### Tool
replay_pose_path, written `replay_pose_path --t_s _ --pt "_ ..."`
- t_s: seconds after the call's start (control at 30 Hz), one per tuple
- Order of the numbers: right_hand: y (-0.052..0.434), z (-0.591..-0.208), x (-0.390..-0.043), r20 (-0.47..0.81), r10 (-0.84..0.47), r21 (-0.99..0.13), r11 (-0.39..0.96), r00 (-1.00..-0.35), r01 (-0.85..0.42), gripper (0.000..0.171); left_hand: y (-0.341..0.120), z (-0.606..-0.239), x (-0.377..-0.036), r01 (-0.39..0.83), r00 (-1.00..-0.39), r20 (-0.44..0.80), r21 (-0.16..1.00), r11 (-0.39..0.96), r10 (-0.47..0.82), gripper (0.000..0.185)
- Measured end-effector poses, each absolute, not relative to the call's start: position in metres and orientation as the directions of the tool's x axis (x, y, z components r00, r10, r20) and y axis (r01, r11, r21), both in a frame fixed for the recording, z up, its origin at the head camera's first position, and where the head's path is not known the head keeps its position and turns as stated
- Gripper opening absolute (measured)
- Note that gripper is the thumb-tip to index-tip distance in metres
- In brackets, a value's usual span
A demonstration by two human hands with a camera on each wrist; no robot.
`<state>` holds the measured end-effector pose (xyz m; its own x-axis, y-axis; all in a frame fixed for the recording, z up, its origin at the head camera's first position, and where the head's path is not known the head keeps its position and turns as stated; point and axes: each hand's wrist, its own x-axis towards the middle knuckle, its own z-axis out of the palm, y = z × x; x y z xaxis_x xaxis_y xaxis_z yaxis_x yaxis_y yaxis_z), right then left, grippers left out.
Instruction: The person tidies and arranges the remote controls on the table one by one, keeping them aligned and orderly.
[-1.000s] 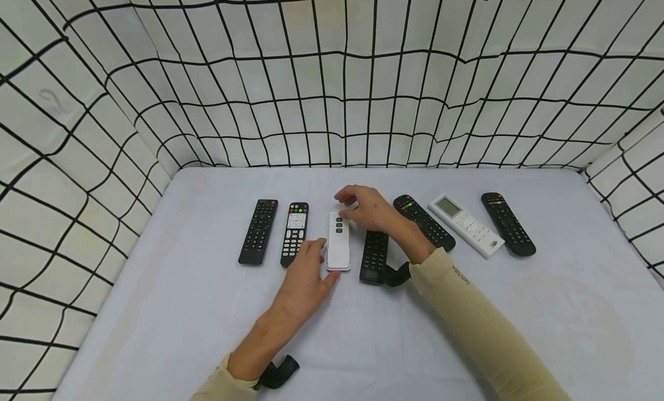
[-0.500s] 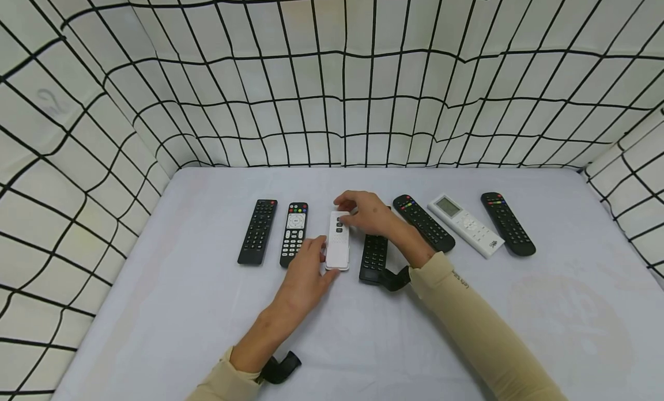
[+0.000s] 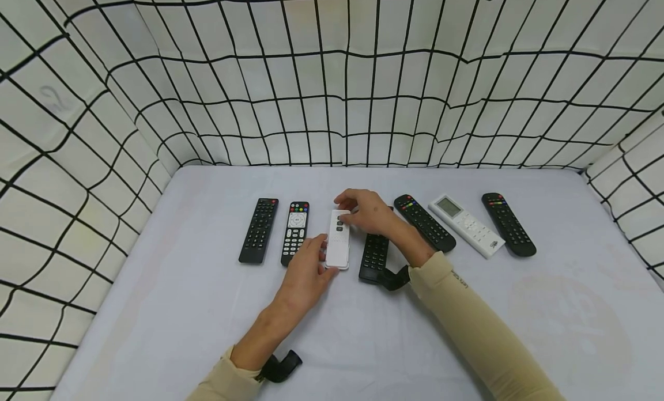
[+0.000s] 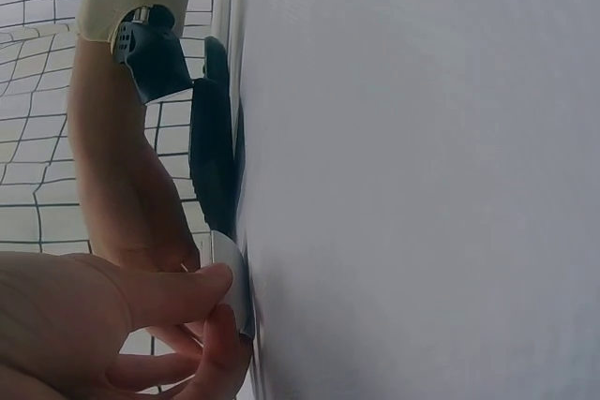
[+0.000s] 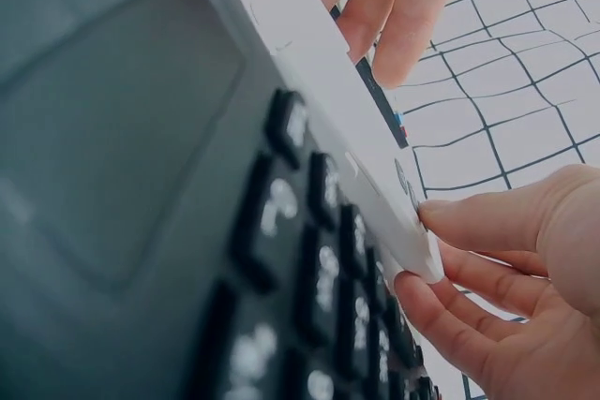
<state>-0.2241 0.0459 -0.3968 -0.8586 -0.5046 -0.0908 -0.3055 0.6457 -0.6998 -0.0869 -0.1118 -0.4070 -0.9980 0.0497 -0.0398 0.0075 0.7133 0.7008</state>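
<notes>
The white remote [image 3: 338,238] lay on the table [image 3: 207,309] between two black remotes; the left hand [image 3: 306,271] pinched its near end; the right hand [image 3: 365,212] pinched its far end.

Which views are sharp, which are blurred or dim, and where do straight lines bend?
Head view: evenly lit and sharp, but the grid cloth lines bow like a wide lens. Left wrist view: dim, the table a flat grey, the left hand soft. Right wrist view: the black remote fills the frame, blurred; the white remote is clearer.
</notes>
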Motion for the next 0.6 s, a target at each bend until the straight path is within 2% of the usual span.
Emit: replay_pose_path --t_s 0.6 --pt "0.044 -0.401 -0.237 -0.096 -0.481 -0.723 0.635 -0.871 -0.271 0.039 -0.109 -0.407 -0.095 0.028 -0.999 0.001 0.674 0.738 0.036 0.067"
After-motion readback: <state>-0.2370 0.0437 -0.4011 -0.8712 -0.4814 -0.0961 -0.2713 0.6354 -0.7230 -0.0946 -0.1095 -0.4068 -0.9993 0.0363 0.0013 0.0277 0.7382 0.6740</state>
